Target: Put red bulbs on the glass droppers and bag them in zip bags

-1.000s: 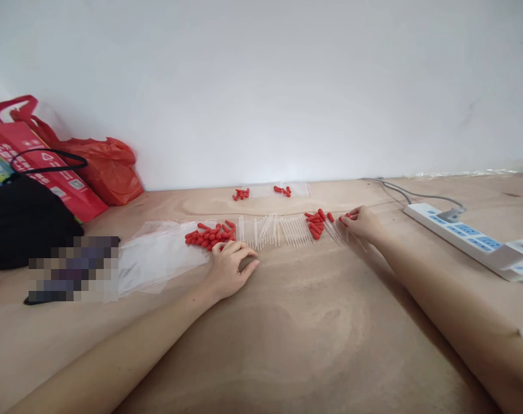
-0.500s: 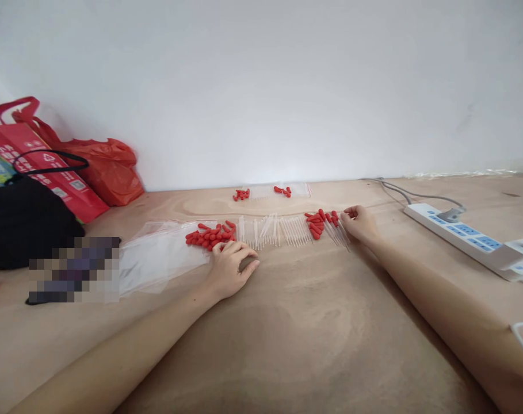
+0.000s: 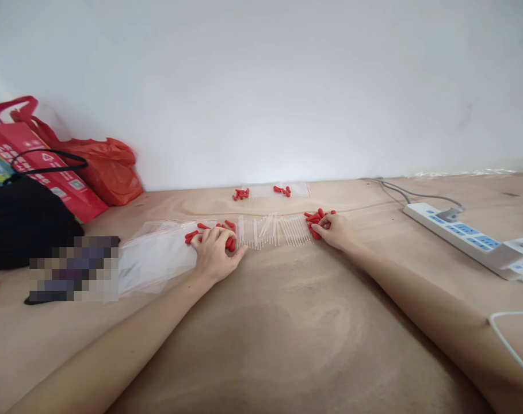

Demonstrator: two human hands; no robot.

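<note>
Handling step | left hand: curled over red bulbs | right hand: touching red cluster | both grips: cannot tell | clear tubes between | needs fine pinch

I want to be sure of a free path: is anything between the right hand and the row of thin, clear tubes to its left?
Yes. A pile of small, red, rounded bulbs lies at the fingertips of the right hand, between it and the thin, clear tubes.
</note>
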